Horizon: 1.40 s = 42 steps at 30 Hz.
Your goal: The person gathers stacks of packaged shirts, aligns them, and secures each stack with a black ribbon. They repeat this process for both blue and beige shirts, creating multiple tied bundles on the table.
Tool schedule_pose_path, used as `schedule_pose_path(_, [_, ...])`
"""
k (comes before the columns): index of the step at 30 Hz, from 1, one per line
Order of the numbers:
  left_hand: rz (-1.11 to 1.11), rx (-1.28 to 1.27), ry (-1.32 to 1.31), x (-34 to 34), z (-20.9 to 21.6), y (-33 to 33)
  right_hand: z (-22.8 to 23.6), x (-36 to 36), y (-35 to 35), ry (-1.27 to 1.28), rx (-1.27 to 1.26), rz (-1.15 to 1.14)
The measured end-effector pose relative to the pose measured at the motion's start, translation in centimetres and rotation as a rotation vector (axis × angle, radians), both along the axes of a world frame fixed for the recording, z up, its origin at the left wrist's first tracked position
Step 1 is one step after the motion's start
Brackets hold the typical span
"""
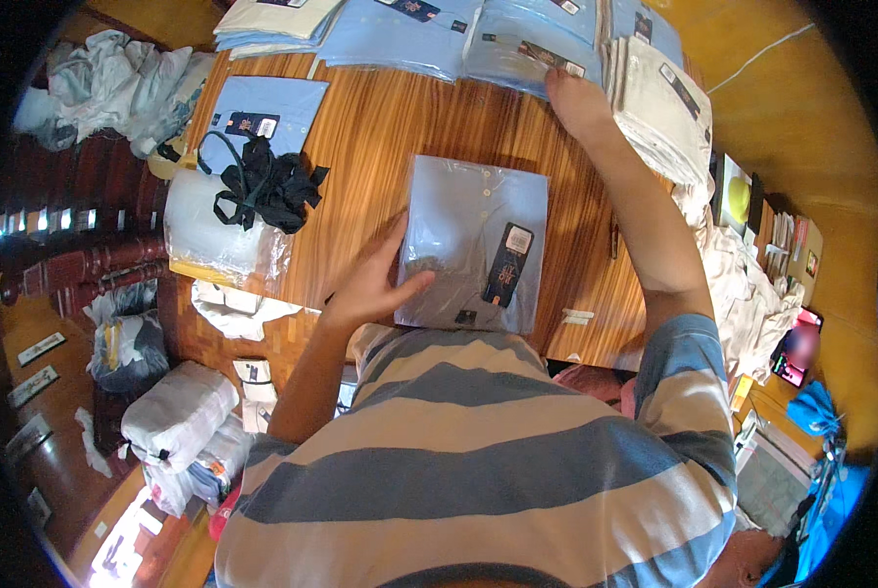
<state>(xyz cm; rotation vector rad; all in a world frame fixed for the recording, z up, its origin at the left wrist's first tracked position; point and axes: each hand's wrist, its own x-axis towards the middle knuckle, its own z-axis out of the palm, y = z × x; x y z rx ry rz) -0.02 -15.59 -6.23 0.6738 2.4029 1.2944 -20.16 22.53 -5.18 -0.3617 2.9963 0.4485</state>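
While bagged shirts [456, 230] top the wooden table [375, 147], white cloth [743, 284] lies alongside.

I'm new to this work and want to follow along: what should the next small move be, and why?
Probably bring the right hand to the bagged blue shirt: only the left hand has it, at its left edge, while the right is at the far pile.
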Motion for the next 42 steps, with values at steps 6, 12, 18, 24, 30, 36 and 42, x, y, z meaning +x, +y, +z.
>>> schedule_pose_path(6, [0.179,0.719,-0.458,-1.3,1.8,3.7,8.8,7.8,-5.3,0.248,-0.124,-0.087])
schedule_pose_path(12, [0.124,1.375,-0.964,-3.1,5.8,12.7,13.1,22.0,-14.1,0.254,-0.221,-0.183])
schedule_pose_path(18, [0.236,1.181,-0.976,-1.8,8.3,12.7,14.0,28.7,-12.6,0.349,-0.766,-0.035])
schedule_pose_path(24, [0.259,0.567,-0.713,-3.9,5.4,5.0,11.2,29.9,-8.1,0.38,-1.181,-0.62])
schedule_pose_path(30, [0.357,0.138,-0.013,-0.8,-4.6,3.1,-6.1,30.9,-6.6,-0.024,-1.809,-0.724])
schedule_pose_path(36, [0.5,0.383,-0.676,-1.2,-3.6,3.5,-4.0,29.9,-6.0,-0.188,-1.682,-1.005])
schedule_pose_path(42, [0.316,0.35,-0.764,-1.6,-0.1,5.2,-2.1,28.4,-7.7,-0.282,-1.873,-1.013])
